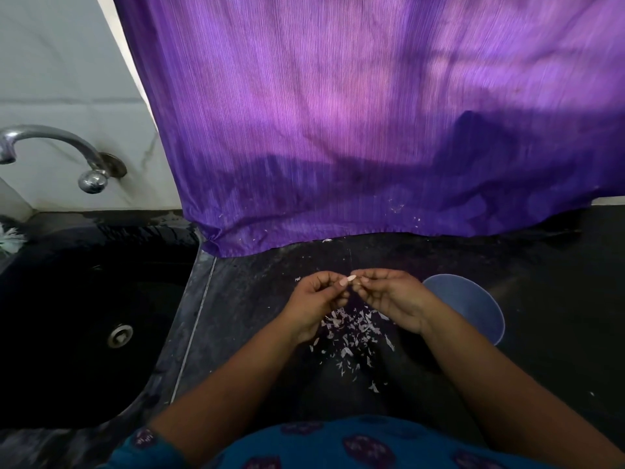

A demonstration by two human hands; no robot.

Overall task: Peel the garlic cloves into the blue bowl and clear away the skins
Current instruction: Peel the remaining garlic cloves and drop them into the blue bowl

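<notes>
Dark counter point(263, 299): both hands pinch garlic clove point(348, 280); no writing.

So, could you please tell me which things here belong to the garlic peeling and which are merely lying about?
In use: garlic clove, pinched between left hand and right hand; blue bowl; skins on the counter.

Lying about: tap, sink, purple cloth.
</notes>
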